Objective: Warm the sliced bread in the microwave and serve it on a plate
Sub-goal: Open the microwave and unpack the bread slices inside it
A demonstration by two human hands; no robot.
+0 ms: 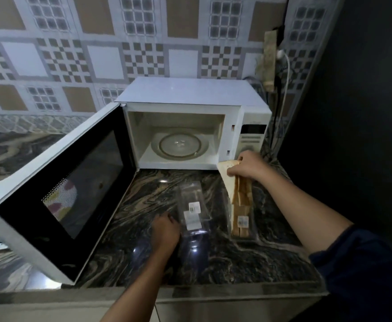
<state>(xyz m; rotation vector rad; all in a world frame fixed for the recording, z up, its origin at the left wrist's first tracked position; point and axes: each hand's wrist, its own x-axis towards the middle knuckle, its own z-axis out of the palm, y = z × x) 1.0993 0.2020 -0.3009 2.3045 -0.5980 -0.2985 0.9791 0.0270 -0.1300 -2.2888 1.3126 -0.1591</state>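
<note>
Veined marble counter (144, 198), glossy clear lid (191, 205)

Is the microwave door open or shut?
Open. The door stands swung out to the left, exposing the glass turntable inside the microwave.

On the table (148, 187), the microwave (190, 94) at 12 o'clock has its door (58, 194) open toward 9 o'clock. The right hand (248, 166) grips bread slices (241, 194) at 2 o'clock; the left hand (165, 233) holds a clear lid (192, 210).
</note>
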